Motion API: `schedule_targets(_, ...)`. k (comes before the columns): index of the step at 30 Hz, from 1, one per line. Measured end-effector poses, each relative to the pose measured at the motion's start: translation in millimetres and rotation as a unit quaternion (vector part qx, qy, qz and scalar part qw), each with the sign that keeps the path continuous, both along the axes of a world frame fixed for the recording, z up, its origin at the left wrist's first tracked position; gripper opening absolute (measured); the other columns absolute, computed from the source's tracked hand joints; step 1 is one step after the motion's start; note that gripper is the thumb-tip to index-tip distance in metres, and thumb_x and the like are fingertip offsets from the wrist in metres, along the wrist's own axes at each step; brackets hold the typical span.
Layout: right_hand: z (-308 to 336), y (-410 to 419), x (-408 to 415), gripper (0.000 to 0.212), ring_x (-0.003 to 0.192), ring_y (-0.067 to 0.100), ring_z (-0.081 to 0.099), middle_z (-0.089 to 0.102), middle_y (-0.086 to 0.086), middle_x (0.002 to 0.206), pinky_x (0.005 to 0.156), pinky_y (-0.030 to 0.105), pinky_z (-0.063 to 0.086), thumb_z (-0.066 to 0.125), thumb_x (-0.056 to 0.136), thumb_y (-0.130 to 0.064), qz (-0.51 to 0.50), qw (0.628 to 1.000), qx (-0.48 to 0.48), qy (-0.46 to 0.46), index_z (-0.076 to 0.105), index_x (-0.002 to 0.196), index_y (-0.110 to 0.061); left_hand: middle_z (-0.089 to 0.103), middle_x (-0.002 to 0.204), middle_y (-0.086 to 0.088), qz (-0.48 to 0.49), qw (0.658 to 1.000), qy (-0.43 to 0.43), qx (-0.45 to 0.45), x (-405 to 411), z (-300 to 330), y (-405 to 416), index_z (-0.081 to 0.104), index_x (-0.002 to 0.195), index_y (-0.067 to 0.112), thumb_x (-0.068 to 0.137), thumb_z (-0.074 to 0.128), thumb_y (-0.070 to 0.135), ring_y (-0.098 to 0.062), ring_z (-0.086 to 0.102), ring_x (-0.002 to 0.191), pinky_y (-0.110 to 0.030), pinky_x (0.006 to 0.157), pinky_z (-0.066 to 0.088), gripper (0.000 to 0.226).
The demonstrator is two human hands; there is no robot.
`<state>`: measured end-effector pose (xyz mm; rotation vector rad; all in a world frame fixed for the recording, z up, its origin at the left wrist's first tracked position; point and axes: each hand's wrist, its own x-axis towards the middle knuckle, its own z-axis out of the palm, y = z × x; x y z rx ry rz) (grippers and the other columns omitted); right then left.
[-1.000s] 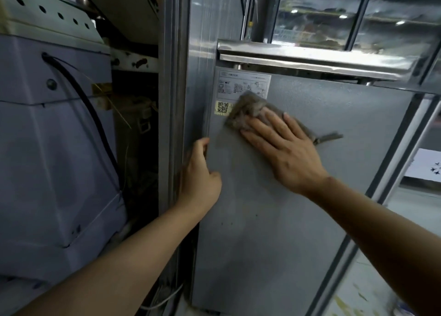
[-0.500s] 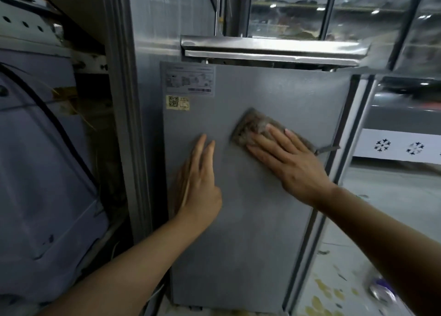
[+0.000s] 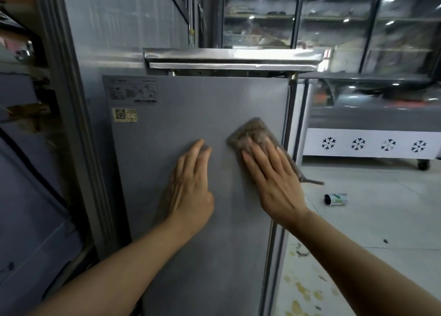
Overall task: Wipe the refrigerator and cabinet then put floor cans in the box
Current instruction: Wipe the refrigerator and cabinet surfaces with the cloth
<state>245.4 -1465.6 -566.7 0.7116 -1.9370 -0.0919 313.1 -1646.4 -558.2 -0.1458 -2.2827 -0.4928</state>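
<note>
The grey side panel of the refrigerator (image 3: 191, 105) fills the middle of the view, with a label and a QR sticker (image 3: 124, 114) at its upper left. My right hand (image 3: 274, 182) presses a grey-brown cloth (image 3: 253, 134) flat against the panel near its right edge, fingers straight. My left hand (image 3: 191, 187) lies flat on the panel beside it, fingers straight and holding nothing. One can (image 3: 336, 199) lies on its side on the floor to the right.
A metal ledge (image 3: 229, 59) juts out above the panel. Glass-door display cabinets (image 3: 334, 17) stand behind. A white chest freezer with snowflake marks (image 3: 372, 146) sits at the right on wheels. Covered grey equipment (image 3: 28, 196) crowds the left. Yellow stains mark the floor (image 3: 303, 292).
My right hand has slid the cloth rightward and down across the panel. My left hand left the panel's left edge and now lies flat near its middle. The view swung right, revealing the can.
</note>
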Motion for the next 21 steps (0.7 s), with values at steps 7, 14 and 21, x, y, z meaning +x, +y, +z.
schedule_targets(7,36.8,10.1,-20.7,0.058,0.143,0.039,0.017,0.024,0.019,0.154,0.118,0.046,0.008,0.029,0.089,-0.013,-0.025,0.987,-0.153,0.046,0.028,0.146,-0.004,0.031,0.149,-0.007,0.026,0.999,0.017,-0.026,-12.2,13.0,25.5,0.041,0.133,0.011,0.058,0.057,-0.005,-0.026,0.03,0.125,-0.041,0.104,0.036,0.079)
schedule_targets(14,-50.8,25.3,-7.7,0.064,0.142,0.036,0.015,0.024,0.017,0.152,0.118,0.045,0.009,0.032,0.081,-0.009,-0.015,0.995,-0.092,-0.023,0.026,0.145,-0.005,0.032,0.151,-0.004,-0.008,0.995,0.011,-0.095,-12.2,-1.0,47.2,0.042,0.135,0.009,0.061,0.054,-0.005,-0.028,0.036,0.129,-0.042,0.108,0.033,0.077)
schedule_targets(21,67.4,20.3,-27.7,0.054,0.144,0.038,0.007,0.013,0.019,0.156,0.119,0.044,0.009,0.039,0.096,-0.014,0.043,0.971,-0.231,0.039,0.026,0.148,-0.005,0.045,0.14,-0.01,-0.014,0.994,0.057,-0.095,-26.6,23.4,60.2,0.041,0.136,0.007,0.057,0.058,-0.006,-0.03,0.043,0.125,-0.042,0.105,0.036,0.082)
